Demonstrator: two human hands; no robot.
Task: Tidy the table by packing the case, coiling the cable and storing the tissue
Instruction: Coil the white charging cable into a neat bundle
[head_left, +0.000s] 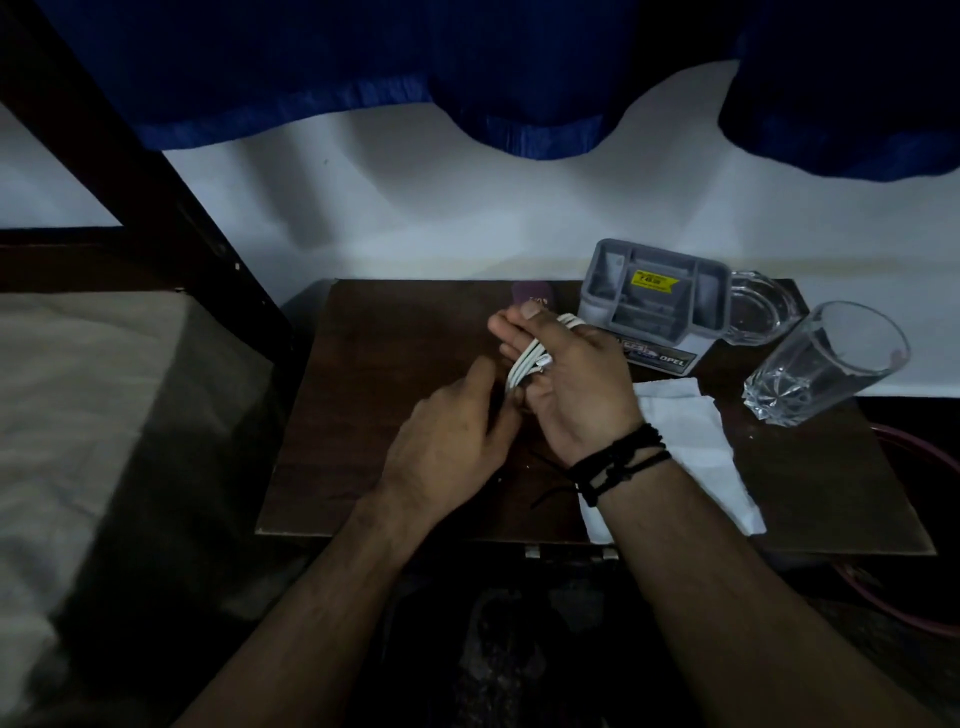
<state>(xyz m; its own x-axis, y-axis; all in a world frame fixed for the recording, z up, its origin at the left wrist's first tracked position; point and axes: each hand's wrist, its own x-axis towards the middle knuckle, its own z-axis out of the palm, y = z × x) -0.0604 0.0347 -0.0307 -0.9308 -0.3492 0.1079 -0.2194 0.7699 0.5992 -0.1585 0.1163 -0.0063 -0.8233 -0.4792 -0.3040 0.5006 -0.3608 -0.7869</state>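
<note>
White cable (527, 358) is looped into a few strands across your right hand (571, 384), thumb clamped over the top so it's gripping the bundle above the middle of the dark wooden table (363, 415), and your left hand (452, 441) has its fingers curled in at the lower end of the loops, though it's too dim to tell if it's actually pinching the cord. Tissue (691, 441) lies flat just under your right wrist, with the grey organizer (654, 296) and a drinking glass (826, 364) toward the back right corner.
</note>
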